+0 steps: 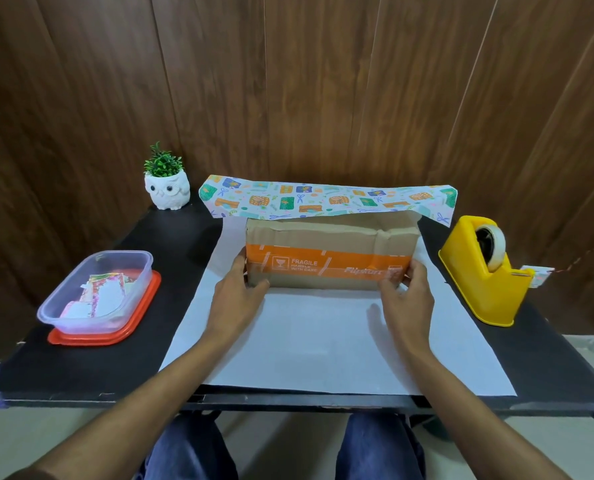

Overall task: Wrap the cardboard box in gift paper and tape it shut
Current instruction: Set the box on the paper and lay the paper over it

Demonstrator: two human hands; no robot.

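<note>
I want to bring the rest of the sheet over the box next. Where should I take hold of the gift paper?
Probably pinch the gift paper along its near edge, coming from your side: that edge lies flat and free, while the far flap is already draped over the cardboard box.

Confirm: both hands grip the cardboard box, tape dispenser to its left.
Wrong side. The head view shows the tape dispenser to the right of the cardboard box; the left hand and right hand do grip it.
</note>
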